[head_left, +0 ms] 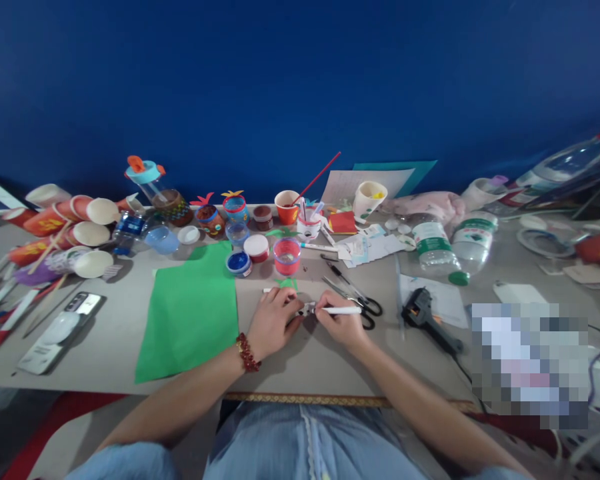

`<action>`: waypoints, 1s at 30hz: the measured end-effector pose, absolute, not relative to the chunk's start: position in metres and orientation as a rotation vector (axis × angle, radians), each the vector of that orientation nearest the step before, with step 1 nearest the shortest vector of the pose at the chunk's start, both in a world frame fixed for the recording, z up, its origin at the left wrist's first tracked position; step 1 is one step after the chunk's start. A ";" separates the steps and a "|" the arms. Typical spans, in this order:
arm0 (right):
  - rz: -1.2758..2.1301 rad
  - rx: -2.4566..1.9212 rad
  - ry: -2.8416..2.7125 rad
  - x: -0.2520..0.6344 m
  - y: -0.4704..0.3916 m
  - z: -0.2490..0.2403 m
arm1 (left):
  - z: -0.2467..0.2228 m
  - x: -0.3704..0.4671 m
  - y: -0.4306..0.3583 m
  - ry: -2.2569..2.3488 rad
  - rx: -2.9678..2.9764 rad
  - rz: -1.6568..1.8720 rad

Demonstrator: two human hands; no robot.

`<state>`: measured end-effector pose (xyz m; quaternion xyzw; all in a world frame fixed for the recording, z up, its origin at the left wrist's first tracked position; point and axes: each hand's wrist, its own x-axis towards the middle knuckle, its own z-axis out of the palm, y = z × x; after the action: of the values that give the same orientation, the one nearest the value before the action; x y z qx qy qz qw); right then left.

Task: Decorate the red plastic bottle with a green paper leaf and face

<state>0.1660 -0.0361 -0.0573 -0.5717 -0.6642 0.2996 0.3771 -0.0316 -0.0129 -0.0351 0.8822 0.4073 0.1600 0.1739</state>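
Note:
My right hand [344, 327] is closed around a white marker pen [346, 311], its tip pointing left. At that tip lies a small white piece with dark marks [308, 308], too small to make out fully. My left hand [273, 323], with a red bead bracelet at the wrist, pinches the left edge of this piece with bent fingers. Just beyond the left hand is a scrap of green paper [287, 284]. Black-handled scissors [369, 308] lie right behind the right hand.
A green sheet [190, 313] lies to the left, near a phone [63, 332]. Paint pots, including a blue one [239, 263], and a red cup [287, 256] stand behind the hands. On the right are a black glue gun [430, 320] and plastic bottles [434, 245]. Paper cups [94, 264] are stacked left.

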 end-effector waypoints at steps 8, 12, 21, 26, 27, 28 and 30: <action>0.762 -1.472 -1.711 0.165 -0.036 -0.055 | -0.036 -0.032 -0.013 1.160 2.498 0.453; 0.759 -1.487 -1.718 0.165 -0.036 -0.057 | -0.037 -0.031 -0.013 1.163 2.496 0.461; 0.761 -1.499 -1.735 0.165 -0.036 -0.053 | -0.034 -0.032 -0.013 1.160 2.491 0.453; 0.754 -1.499 -1.702 0.165 -0.036 -0.053 | -0.035 -0.032 -0.013 1.159 2.495 0.462; 0.751 -1.496 -1.695 0.165 -0.036 -0.054 | -0.035 -0.032 -0.013 1.159 2.495 0.462; 0.750 -1.492 -1.689 0.166 -0.036 -0.054 | -0.035 -0.032 -0.013 1.159 2.496 0.464; 0.750 -1.486 -1.680 0.166 -0.037 -0.055 | -0.035 -0.032 -0.013 1.157 2.496 0.464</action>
<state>0.1658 -0.0368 -0.0549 -0.5815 -0.6574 0.2935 0.3788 -0.0317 -0.0125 -0.0351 0.8809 0.4083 0.1637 0.1750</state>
